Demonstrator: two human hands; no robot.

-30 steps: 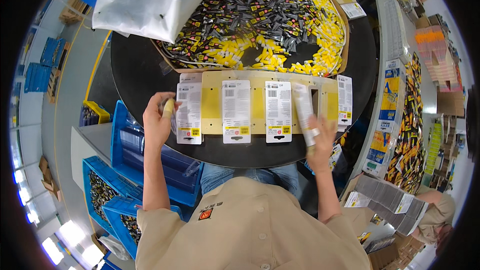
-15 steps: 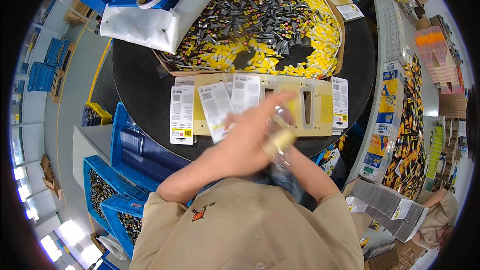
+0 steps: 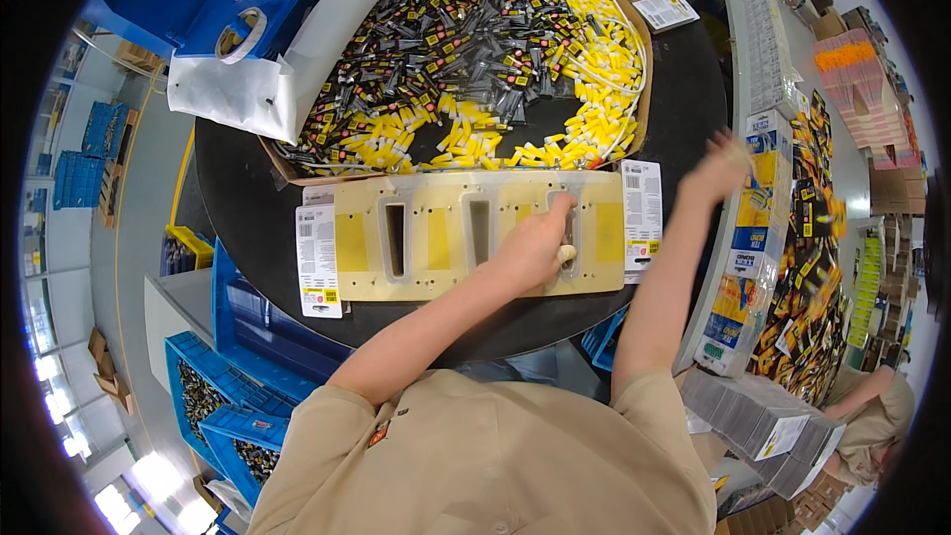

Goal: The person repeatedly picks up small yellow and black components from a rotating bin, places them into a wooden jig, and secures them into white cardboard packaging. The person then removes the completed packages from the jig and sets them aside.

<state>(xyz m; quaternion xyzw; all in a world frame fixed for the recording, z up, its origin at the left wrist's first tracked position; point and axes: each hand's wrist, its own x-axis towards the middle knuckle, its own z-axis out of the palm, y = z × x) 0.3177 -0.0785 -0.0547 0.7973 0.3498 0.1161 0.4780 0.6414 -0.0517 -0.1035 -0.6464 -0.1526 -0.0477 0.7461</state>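
A cream-and-yellow slotted plate (image 3: 436,282) lies in front of me on the round black table. My left hand (image 3: 530,250) is over its right slot, index finger and thumb on a clear plastic blister shell (image 3: 570,228) there. Another clear shell (image 3: 479,228) seems to sit in the middle slot, while the left slot looks dark. White printed backing cards (image 3: 319,253) are stacked at the plate's left end, and more cards (image 3: 642,208) at its right end. Blurred by motion, my right hand (image 3: 718,173) is out to the right, near a display box; its fingers are unclear.
Beyond the plate, a cardboard tray (image 3: 342,178) holds many small black tubes (image 3: 426,54) and yellow caps (image 3: 475,134). Display boxes (image 3: 763,188) and a heap of packaged cards (image 3: 807,267) line the right bench. Blue bins (image 3: 233,376) stand at lower left.
My hands were together over the plate with clear plastic between them; now they are apart, the right swung far right. The loose cards lying across the plate are gone from it. The view has shifted.
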